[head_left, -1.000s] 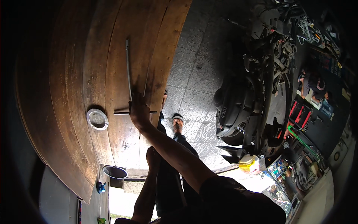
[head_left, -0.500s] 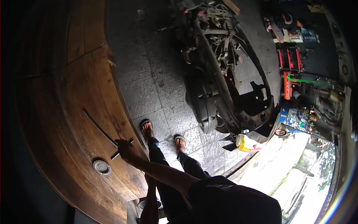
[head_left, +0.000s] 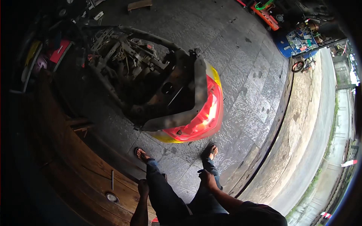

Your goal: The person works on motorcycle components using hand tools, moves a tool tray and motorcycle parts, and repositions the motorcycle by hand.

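My left hand [head_left: 143, 187] hangs beside the front edge of the wooden bench [head_left: 130, 190], fingers curled in shadow; whatever it may hold is hidden. Over my right knee, my right hand [head_left: 207, 179] is closed, and I cannot make out what is in it. On the bench lies a thin metal rod [head_left: 112, 180], with a round metal dish [head_left: 112, 197] close by. Ahead of both hands stands a stripped motorbike [head_left: 151, 79], its bare frame and inner parts exposed. Its red tail light [head_left: 203, 118], flanked by yellow panels, faces my feet.
Grey floor tiles [head_left: 245, 86] run right to a dark ledge beside the bright road [head_left: 301, 143]. At the upper right are an orange floor jack [head_left: 267, 19] and a blue parts-covered stand [head_left: 288, 45]. A small wooden stool [head_left: 139, 5] stands beyond the motorbike.
My view has turned and I stand behind the motorbike's tail. My right hand, which was at a long rod on the bench, has come away to my right knee.
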`<action>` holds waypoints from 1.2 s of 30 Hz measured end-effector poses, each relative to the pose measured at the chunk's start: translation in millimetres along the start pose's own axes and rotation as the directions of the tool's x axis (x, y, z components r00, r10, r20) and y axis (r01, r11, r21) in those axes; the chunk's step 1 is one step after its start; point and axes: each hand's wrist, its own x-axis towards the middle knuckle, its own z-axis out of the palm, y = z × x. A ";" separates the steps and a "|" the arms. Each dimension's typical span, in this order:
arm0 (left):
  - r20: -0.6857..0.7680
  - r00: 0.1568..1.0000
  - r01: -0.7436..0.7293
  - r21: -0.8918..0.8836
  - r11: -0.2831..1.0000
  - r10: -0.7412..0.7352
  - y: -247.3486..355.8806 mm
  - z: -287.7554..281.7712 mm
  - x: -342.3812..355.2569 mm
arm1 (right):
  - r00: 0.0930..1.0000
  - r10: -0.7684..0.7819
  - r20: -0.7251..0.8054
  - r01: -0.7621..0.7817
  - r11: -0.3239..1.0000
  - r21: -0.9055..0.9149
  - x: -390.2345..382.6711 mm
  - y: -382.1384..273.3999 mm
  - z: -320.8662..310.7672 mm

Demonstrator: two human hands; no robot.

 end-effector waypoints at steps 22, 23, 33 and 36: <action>0.266 0.964 0.162 -0.590 0.791 0.001 567.8 317.4 99.8 | 0.950 0.255 -0.182 -0.274 0.958 -0.088 263.4 327.2 -286.4; 0.210 0.976 0.181 -0.629 0.756 -0.059 574.5 335.3 137.4 | 0.960 0.215 -0.181 -0.233 0.968 -0.088 288.7 327.6 -281.2; -0.015 0.925 0.137 -0.919 0.370 -0.379 517.9 416.0 497.3 | 0.998 -0.004 0.056 0.022 0.945 -0.325 523.3 371.1 -198.7; -0.014 0.912 0.111 -0.953 0.281 -0.410 499.9 414.7 556.5 | 0.998 -0.004 0.067 0.019 0.974 -0.226 567.0 375.4 -176.2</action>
